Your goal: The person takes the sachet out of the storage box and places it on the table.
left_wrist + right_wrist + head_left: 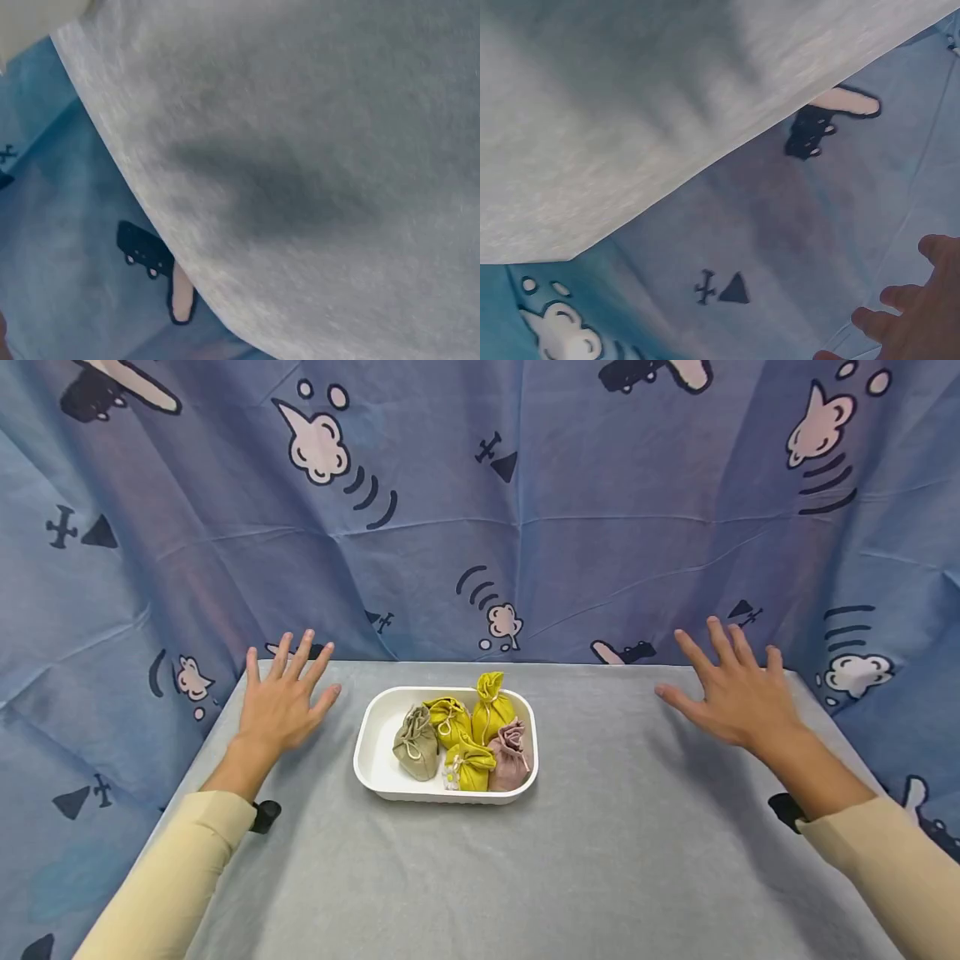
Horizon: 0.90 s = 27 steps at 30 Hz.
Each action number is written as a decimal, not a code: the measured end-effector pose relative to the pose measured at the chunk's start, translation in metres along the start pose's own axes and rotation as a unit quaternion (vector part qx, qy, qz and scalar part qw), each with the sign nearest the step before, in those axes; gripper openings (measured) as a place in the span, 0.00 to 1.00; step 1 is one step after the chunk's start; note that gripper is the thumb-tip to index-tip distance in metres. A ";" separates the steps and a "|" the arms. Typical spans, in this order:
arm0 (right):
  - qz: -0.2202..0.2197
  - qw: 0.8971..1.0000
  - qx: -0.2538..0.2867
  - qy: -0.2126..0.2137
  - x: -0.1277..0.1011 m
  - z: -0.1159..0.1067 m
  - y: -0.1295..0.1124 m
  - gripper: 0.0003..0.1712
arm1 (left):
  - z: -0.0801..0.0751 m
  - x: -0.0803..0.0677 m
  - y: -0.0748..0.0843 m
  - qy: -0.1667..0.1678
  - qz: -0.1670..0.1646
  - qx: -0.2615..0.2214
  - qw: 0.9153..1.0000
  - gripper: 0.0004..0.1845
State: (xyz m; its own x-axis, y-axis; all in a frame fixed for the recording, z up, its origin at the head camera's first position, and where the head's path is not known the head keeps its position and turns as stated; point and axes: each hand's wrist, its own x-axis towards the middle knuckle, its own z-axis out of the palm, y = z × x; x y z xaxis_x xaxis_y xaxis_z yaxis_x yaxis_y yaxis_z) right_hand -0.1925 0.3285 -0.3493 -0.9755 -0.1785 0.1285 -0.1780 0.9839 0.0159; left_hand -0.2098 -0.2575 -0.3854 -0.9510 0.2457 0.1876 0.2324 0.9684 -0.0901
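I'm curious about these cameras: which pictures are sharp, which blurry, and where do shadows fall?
Head view: sharp, evenly lit, white oblong tray of small cloth pouches clear. Left wrist view: soft, grey table cloth carrying a dark shadow. Right wrist view: blurred, fingertips at the corner.

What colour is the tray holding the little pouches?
White tray, seen best in the head view.

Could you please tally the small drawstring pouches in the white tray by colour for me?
Yellow pouches: 3
Olive-beige pouch: 1
Dusty pink pouch: 1
Total: 5 pouches, all inside the white tray
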 end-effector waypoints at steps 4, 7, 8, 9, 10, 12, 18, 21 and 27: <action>-0.026 1.000 0.006 0.016 -0.001 -0.003 -0.016 0.53 | -0.002 0.000 0.007 0.001 0.029 -0.010 1.000 0.36; -0.051 0.998 0.014 0.036 -0.001 -0.005 -0.027 0.53 | -0.002 -0.001 0.013 0.002 0.060 -0.025 0.998 0.36; -0.059 0.997 0.018 0.043 0.000 -0.006 -0.031 0.53 | -0.002 -0.001 0.015 0.002 0.072 -0.030 0.997 0.36; -0.066 0.996 0.021 0.049 0.000 -0.006 -0.034 0.53 | -0.002 -0.001 0.017 0.001 0.083 -0.035 0.996 0.35; -0.074 0.995 0.024 0.055 0.000 -0.006 -0.038 0.53 | -0.002 0.000 0.018 0.000 0.094 -0.042 0.995 0.35; -0.090 0.993 0.034 0.069 0.001 -0.007 -0.044 0.52 | -0.001 0.000 0.022 -0.006 0.114 -0.055 0.992 0.35; -0.125 0.985 0.099 0.069 0.000 -0.008 -0.066 0.50 | 0.002 -0.003 0.031 -0.030 0.153 -0.083 0.984 0.35; -0.129 0.980 0.143 0.044 0.000 -0.009 -0.076 0.50 | 0.005 -0.004 0.034 -0.039 0.167 -0.089 0.981 0.35; -0.117 0.968 0.221 -0.036 0.000 -0.011 -0.094 0.53 | 0.013 -0.009 0.038 -0.060 0.188 -0.097 0.976 0.34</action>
State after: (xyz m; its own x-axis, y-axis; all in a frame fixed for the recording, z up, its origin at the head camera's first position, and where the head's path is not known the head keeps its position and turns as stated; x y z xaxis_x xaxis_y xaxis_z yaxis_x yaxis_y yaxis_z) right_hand -0.1739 0.2358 -0.3401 -0.9053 -0.4121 0.1027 -0.4177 0.8201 -0.3911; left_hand -0.1950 -0.2237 -0.4030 -0.8053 0.5898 0.0608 0.5927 0.8033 0.0577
